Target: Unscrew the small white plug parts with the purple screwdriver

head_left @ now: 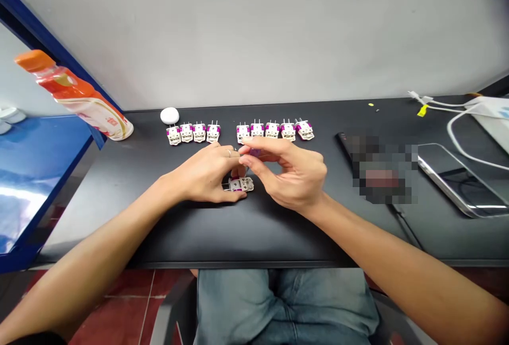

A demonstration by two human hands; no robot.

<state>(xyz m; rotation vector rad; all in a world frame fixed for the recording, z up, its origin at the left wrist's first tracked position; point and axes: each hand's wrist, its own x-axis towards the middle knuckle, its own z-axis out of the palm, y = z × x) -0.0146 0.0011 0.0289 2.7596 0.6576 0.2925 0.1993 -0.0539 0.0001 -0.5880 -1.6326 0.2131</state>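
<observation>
Left of my left hand (212, 173) sits an orange-capped plastic bottle (81, 96). My left hand grasps a white-and-purple pinned plug body (240, 184) at the black tabletop (246, 233), between both hands. My right hand (290, 173) pinches a small purple object (255, 152), mostly hidden. Farther right lies a silver-edged rectangular device (469, 185).

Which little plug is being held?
The front plug, in the left hand; the other nine plugs line up farther back, near the wall.

No text or number can be read with certainty. On the label (92, 111) of the orange bottle (75, 91), small marks are seen, but they cannot be deciphered.
</observation>
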